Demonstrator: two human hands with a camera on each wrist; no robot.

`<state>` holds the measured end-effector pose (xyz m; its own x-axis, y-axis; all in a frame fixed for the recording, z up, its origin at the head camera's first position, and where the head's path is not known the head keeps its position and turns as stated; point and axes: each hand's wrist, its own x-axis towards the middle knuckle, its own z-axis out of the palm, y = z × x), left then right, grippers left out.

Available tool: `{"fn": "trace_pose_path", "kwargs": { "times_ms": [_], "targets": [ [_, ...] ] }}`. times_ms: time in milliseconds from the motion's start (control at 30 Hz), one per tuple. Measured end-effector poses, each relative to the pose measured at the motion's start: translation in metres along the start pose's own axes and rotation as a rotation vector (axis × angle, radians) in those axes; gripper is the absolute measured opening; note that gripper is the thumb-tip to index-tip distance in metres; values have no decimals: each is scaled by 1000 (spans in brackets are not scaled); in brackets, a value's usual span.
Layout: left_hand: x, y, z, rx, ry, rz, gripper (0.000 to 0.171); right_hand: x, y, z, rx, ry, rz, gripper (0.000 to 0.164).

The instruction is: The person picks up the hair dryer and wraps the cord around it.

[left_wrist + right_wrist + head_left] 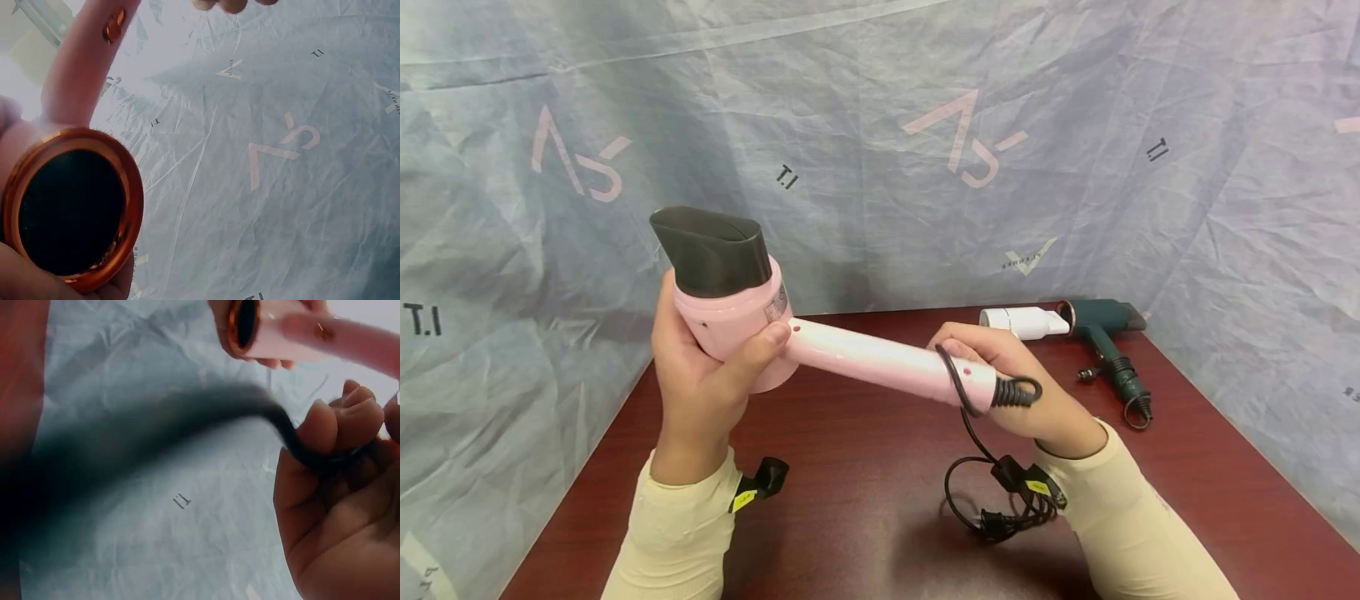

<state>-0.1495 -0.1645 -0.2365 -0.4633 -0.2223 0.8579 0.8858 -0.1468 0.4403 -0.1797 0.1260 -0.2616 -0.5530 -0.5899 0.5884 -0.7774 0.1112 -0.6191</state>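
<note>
A pink hair dryer point(880, 360) with a black flat nozzle point(715, 258) is held up above the table. My left hand point(700, 383) grips its barrel, thumb near the handle joint. The copper-rimmed rear opening point(134, 187) shows in the left wrist view. Behind the handle's lower end is my right hand point(1026, 387). In the right wrist view, its curled fingers point(319, 428) hold the black power cord point(284, 428). One loop of the cord point(957, 379) crosses the handle's end. The rest hangs below in a bundle with the plug point(995, 523).
A white hair dryer point(1022, 322) and a dark green hair dryer point(1101, 321) lie at the back right of the reddish-brown table point(842, 467). The green one has its cord wound round its handle. Grey printed sheeting point(850, 208) surrounds the table at the back and sides.
</note>
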Motion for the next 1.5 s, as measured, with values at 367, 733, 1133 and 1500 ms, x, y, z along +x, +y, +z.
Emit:
{"fn": "trace_pose_path", "kwargs": {
  "times_ms": [367, 733, 1133, 1500],
  "targets": [
    [0, -2, 1, 2, 95, 11, 59, 2, -1, 19, -88, 42, 118, 33],
    [2, 2, 6, -17, 191, 53, 58, 3, 5, 29, -200, 38, 124, 21],
    [11, 3, 4, -49, 335, 115, 57, 2, -1, 36, -489, 50, 5, 19],
    [13, 4, 2, 15, 360, 184, 62, -4, -18, 37, -522, 77, -102, 18]
  ]
}}
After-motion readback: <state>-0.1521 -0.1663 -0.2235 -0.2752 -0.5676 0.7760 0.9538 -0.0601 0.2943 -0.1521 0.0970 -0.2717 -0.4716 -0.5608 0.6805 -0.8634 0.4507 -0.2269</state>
